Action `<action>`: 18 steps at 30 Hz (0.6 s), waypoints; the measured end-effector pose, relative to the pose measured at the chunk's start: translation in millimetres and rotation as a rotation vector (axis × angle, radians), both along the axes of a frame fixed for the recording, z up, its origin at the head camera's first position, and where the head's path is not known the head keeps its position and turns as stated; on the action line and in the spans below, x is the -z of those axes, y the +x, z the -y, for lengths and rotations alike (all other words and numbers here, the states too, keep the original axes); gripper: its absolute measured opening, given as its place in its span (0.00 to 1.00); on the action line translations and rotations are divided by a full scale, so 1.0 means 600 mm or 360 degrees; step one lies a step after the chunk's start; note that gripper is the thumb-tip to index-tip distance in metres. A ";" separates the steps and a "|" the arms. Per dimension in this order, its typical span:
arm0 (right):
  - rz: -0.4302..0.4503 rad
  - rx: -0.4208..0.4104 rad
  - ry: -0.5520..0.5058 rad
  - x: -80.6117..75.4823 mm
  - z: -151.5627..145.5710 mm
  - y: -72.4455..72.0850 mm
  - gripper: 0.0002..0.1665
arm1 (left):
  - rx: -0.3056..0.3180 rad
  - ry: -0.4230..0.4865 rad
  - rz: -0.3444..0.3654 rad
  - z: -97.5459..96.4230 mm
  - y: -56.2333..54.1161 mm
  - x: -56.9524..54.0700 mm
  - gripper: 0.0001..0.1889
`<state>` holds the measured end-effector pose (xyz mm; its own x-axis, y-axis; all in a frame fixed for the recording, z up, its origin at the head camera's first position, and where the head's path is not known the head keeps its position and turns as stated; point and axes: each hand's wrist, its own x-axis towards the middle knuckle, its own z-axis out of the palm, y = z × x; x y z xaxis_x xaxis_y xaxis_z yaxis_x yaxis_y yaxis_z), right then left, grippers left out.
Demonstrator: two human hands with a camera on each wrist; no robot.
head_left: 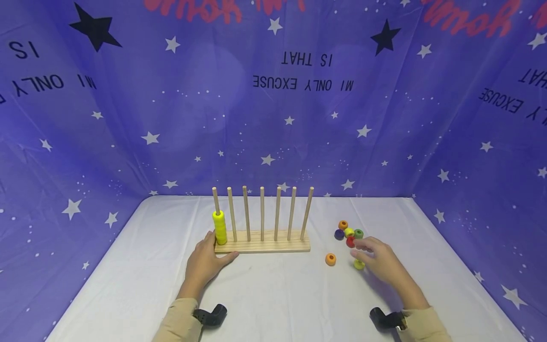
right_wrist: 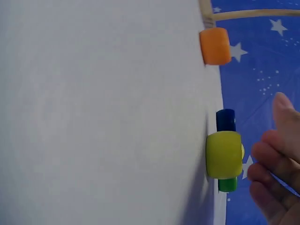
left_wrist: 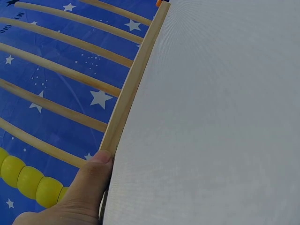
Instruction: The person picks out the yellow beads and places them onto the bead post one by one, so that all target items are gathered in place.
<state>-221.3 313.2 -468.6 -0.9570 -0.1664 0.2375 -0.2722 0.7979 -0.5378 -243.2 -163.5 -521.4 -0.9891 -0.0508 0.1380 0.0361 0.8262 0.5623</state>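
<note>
A wooden bead stand (head_left: 273,247) with several upright pegs stands mid-table, and yellow beads (head_left: 220,228) are stacked on its leftmost peg. My left hand (head_left: 204,261) holds the left end of the base, its thumb (left_wrist: 96,171) along the front edge and its other fingers behind. Above a loose yellow bead (right_wrist: 224,154) hovers my right hand (head_left: 380,259); a gap shows between fingers and bead in the right wrist view, and nothing is held. Just beyond the fingertips lies a red bead (head_left: 350,242), partly covered by the hand in the head view.
Past the red bead are a dark blue bead (head_left: 339,234), an orange bead (head_left: 343,224), another yellow bead (head_left: 349,232) and a green bead (head_left: 359,233). A second orange bead (head_left: 330,259) lies nearer the stand. A starry blue cloth (head_left: 265,137) walls the white table.
</note>
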 end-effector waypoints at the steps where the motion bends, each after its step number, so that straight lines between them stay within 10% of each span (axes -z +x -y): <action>1: -0.0003 0.0003 -0.0017 0.005 -0.001 0.000 0.22 | 0.0000 -0.0001 0.0000 0.000 0.000 0.000 0.57; 18: -0.0070 0.0095 0.0063 0.060 -0.010 0.002 0.25 | -0.0004 0.0005 0.0003 -0.001 -0.001 0.002 0.56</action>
